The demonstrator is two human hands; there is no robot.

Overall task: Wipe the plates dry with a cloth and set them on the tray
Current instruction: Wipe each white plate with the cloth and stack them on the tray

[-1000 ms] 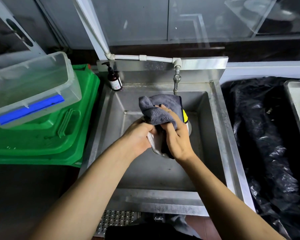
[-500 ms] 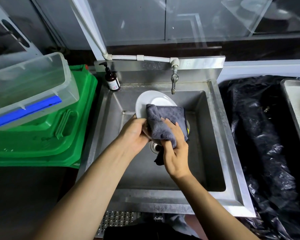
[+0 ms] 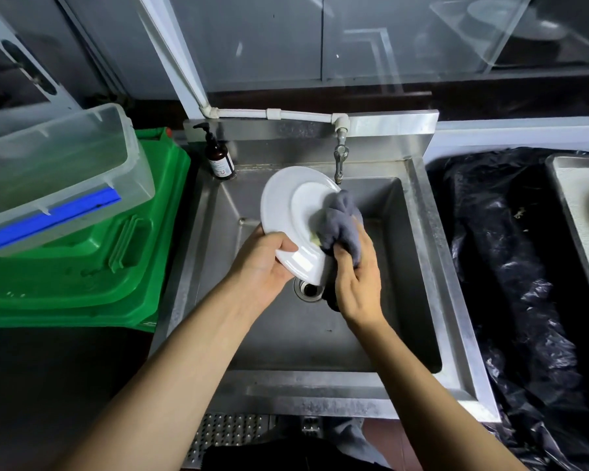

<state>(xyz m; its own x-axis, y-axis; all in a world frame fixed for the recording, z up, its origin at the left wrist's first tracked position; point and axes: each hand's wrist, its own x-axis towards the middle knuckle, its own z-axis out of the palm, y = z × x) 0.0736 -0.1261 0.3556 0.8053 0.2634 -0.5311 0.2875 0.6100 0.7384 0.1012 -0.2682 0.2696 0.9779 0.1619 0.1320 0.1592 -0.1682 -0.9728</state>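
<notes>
Cloth (image 3: 341, 223) slid right, perhaps above sink (image 3: 419, 253).

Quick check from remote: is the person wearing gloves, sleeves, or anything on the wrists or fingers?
No. The left hand and right hand are bare, with no gloves, rings, watch or bands showing. Both forearms are uncovered up to the frame's bottom edge, no sleeves in view.

Glossy white ceramic plate (image 3: 286, 205), fuzzy grey cloth (image 3: 340, 226), dull scuffed steel sink (image 3: 422, 266), crinkled shiny black plastic sheet (image 3: 510, 266).
</notes>
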